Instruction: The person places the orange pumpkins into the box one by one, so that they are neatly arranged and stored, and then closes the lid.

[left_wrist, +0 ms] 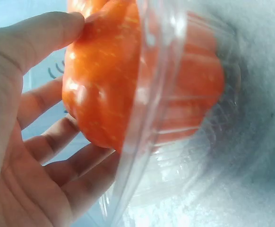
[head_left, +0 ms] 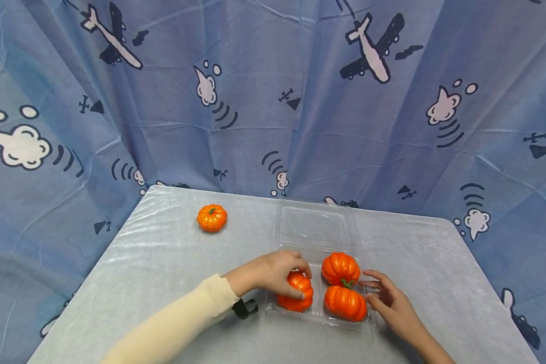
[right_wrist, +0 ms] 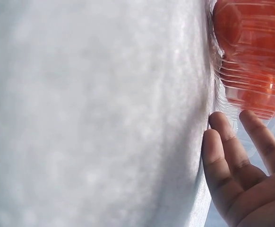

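Note:
A clear plastic clamshell box (head_left: 317, 314) sits on the table with its lid (head_left: 316, 222) folded back. In its left side is an orange toy pumpkin (head_left: 302, 285), gripped between the thumb and fingers of my left hand (head_left: 275, 273). The left wrist view shows that pumpkin (left_wrist: 104, 80) partly below the box rim, seen through the plastic. Two more pumpkins, one behind (head_left: 340, 268) and one in front (head_left: 346, 303), fill the right side. My right hand (head_left: 393, 306) is at the box's right wall, fingers spread and loosely bent; whether they touch the plastic I cannot tell.
A smaller orange pumpkin (head_left: 212, 218) with a green stem stands at the table's back left. Grey cloth covers the table (head_left: 164, 263). Behind its far edge hangs a blue curtain (head_left: 264, 101) printed with planes and clouds.

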Demonstrator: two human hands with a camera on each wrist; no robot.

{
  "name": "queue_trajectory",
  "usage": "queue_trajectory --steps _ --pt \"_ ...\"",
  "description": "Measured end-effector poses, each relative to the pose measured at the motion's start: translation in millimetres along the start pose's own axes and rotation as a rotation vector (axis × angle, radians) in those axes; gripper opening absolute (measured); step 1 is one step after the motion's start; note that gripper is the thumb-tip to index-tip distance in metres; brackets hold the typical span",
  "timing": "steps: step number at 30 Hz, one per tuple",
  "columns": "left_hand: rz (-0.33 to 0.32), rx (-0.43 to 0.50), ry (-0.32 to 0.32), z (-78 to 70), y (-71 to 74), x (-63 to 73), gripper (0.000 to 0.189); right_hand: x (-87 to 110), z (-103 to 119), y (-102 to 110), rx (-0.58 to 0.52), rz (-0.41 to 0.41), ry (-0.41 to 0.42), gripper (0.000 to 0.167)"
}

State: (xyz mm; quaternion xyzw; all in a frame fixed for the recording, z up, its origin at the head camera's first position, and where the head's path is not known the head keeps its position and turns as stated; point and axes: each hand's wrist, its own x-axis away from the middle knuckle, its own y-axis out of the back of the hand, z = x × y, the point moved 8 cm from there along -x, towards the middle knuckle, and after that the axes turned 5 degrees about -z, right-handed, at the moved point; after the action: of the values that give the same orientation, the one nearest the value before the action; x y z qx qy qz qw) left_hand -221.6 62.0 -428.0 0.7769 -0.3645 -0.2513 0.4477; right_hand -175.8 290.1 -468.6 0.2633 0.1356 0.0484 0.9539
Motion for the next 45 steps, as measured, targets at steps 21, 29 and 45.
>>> queue_trajectory --steps 21,29,45 --pt "-0.063 0.019 -0.059 -11.7 7.8 14.6 0.029 0.1 0 0 0.023 -0.009 -0.007 0.046" --pt "-0.113 0.029 -0.026 -13.8 5.1 20.7 0.033 -0.3 0 0 0.025 -0.009 -0.019 0.046" --pt "-0.204 0.007 -0.004 -18.4 2.9 27.8 0.027 0.1 -2 -1 0.004 0.0 -0.039 0.045"
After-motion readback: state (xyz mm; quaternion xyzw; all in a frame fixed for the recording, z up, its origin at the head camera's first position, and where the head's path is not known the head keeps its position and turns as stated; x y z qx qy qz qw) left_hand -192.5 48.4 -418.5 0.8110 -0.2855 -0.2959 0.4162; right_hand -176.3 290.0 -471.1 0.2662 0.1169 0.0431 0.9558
